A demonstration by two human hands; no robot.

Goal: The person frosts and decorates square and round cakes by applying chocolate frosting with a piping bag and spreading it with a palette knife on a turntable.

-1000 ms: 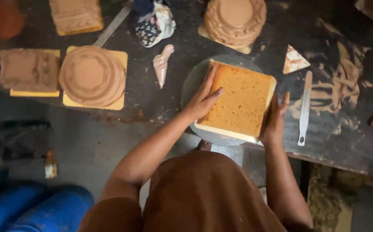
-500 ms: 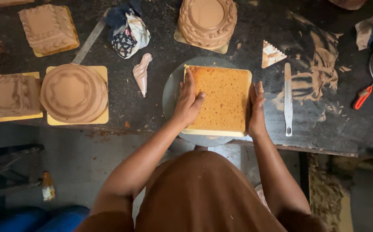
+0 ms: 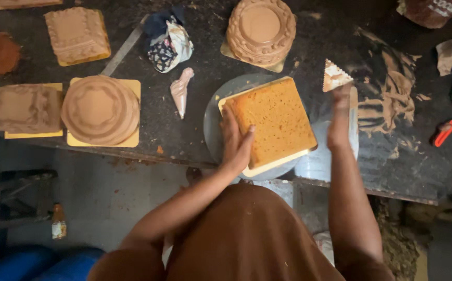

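A bare square sponge cake (image 3: 274, 120) sits on a pale yellow board on a grey turntable (image 3: 213, 122) at the table's near edge. My left hand (image 3: 234, 140) lies flat against the cake's left side, fingers together. My right hand (image 3: 339, 117) is off the cake, raised to its right with fingers stretched toward a small triangular toothed scraper (image 3: 334, 76); it holds nothing. The long metal spatula that lay right of the cake is hidden under that hand.
Frosted brown cakes stand around: a round cake (image 3: 260, 29) at the back, another round cake (image 3: 100, 109) and two square cakes (image 3: 76, 34) (image 3: 25, 108) on the left. A piping bag (image 3: 180, 90), a patterned cloth (image 3: 167, 41) and smeared icing (image 3: 390, 106) lie on the dark table.
My right hand has left the cake's right side and moved right and forward toward the scraper. The cake and board have turned slightly on the turntable.
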